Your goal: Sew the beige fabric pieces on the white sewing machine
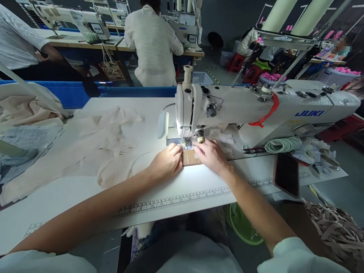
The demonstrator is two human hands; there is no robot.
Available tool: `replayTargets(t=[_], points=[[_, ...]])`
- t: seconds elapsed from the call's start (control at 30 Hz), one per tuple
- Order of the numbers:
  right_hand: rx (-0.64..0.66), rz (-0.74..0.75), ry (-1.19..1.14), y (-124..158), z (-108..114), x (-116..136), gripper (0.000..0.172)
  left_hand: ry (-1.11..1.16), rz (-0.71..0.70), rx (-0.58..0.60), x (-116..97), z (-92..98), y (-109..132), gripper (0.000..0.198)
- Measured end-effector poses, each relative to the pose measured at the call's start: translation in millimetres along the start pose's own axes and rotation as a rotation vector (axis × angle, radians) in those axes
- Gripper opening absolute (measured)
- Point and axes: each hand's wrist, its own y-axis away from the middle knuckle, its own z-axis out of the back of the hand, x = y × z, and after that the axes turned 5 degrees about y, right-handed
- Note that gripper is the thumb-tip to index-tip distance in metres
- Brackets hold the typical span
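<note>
My left hand point(168, 160) is closed in a pinch just left of the needle area of a white sewing machine point(227, 104). My right hand point(212, 156) reaches in from the other side, thumb and fingers drawn together close to the presser foot point(187, 144). Whatever the fingertips of either hand hold is too small or hidden to name. Between the hands lies a brown plate point(191, 157) with white marks, at the machine bed. Thin cream fabric pieces point(85, 146) spread over the table left of my left hand; more pale fabric point(220, 136) lies behind my right hand.
A coil of pale green cord point(283, 144), a phone point(286, 174) and fabric scraps point(315, 153) lie at the right. A printed ruler point(176, 199) runs along the table's front edge. Below stands a green basket point(244, 225). A co-worker in white point(155, 45) sits ahead.
</note>
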Motion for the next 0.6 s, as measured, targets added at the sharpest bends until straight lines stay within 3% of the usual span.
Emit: replayTargets(t=[0.2,0.43,0.6], points=[[0.026,-0.163,-0.103,-22.5,-0.1,-13.7,0.027,0.007,-0.016,-0.006,0.4,1.2,-0.8,0.028],[-0.070,-0.122,-0.023,-9.7,-0.8,-7.8,0.030,0.046,0.008,0.013,0.0,0.9,0.0,0.029],[-0.047,-0.135,-0.023,-10.1,-3.7,-3.3,0.034,0.064,0.015,-0.006,6.1,0.2,-4.0,0.031]])
